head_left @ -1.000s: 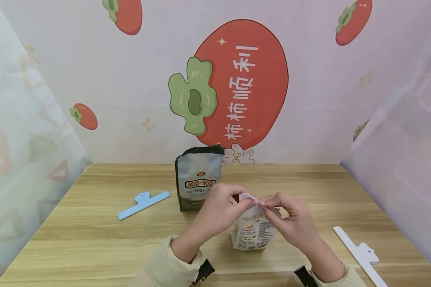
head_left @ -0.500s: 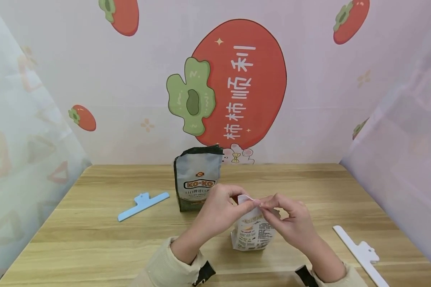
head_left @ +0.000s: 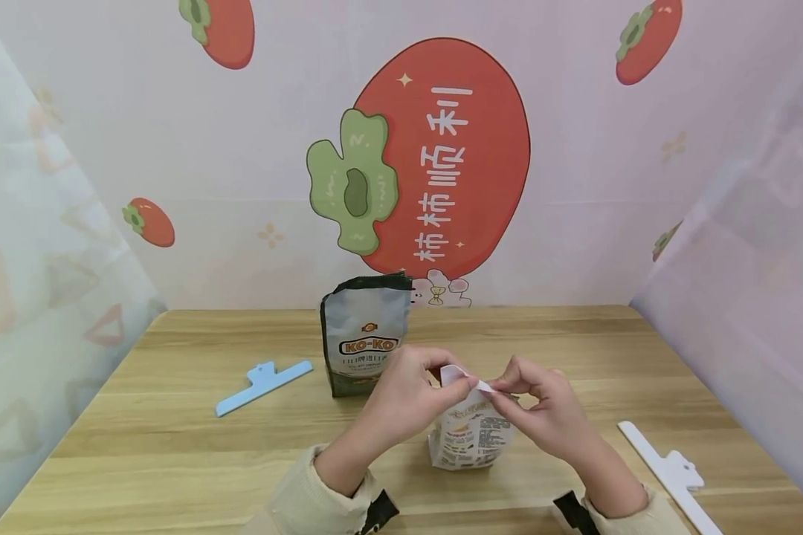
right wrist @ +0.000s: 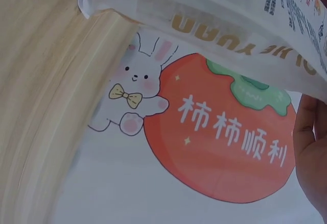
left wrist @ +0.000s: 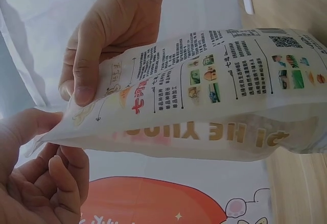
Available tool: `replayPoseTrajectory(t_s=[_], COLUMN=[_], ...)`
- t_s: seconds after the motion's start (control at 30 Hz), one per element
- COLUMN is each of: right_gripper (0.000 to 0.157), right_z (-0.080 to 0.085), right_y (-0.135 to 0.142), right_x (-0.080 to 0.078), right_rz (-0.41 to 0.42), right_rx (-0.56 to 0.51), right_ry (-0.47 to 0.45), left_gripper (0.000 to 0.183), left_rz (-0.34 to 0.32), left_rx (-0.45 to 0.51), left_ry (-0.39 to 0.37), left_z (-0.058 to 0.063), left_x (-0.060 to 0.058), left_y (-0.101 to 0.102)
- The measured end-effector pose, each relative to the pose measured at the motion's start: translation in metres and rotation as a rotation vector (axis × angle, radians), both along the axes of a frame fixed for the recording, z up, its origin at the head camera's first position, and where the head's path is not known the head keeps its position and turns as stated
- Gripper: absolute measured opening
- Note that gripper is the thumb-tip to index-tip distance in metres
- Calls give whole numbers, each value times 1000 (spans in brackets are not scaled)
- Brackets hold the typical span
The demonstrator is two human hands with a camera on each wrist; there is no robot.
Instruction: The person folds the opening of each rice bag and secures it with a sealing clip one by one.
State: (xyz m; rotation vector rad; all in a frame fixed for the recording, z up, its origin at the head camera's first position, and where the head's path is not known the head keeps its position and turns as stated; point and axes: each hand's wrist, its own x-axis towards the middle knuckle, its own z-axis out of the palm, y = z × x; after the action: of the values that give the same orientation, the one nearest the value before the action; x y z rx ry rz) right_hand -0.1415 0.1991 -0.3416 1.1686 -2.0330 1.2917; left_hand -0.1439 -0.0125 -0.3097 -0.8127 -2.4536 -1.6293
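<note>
A white printed packaging bag (head_left: 471,435) stands upright on the table in the head view, its top edge drawn flat between both hands. My left hand (head_left: 411,386) pinches that edge on the left, thumb towards me; a white corner sticks up beside the thumb. On the right, my right hand (head_left: 545,405) pinches the same edge between thumb and index finger. The left wrist view shows the bag (left wrist: 204,81) sideways, with the left hand (left wrist: 43,168) at its top corner and the right thumb lying on the printed face. Contents of the bag are hidden.
Behind the left hand stands a grey and dark green KO-KO bag (head_left: 364,334). A blue sealing clip (head_left: 264,386) lies on the left of the wooden table (head_left: 174,461), a white sealing clip (head_left: 672,475) on the right. A printed cloth (head_left: 241,148) hangs behind.
My right fingers have shifted slightly right along the bag's top edge, so a short stretch of it shows between the hands. The left hand keeps its pinch. The head view has shifted slightly.
</note>
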Motion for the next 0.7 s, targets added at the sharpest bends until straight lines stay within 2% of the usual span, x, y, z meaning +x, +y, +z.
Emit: replayPoseTrajectory(t_s=[0.17, 0.33, 0.43, 0.57, 0.7], right_gripper=[37, 25, 15, 26, 28], right_z=[-1, -2, -3, -3, -1], right_y=[1, 0, -1, -2, 0], right_x=[1, 0, -1, -1, -1], right_rz=[-37, -31, -20, -25, -32], right_rx=[38, 33, 28, 39, 58], right_ry=[-16, 38, 82, 104, 90], left_gripper=[6, 6, 14, 23, 19], left_rz=[9, 26, 34, 48, 62], left_rx=[-2, 19, 41, 45, 37], left_ry=[3, -16, -41, -54, -37], left_z=[0, -1, -2, -4, -3], left_x=[1, 1, 1, 2, 3], left_y=[0, 1, 2, 5, 8])
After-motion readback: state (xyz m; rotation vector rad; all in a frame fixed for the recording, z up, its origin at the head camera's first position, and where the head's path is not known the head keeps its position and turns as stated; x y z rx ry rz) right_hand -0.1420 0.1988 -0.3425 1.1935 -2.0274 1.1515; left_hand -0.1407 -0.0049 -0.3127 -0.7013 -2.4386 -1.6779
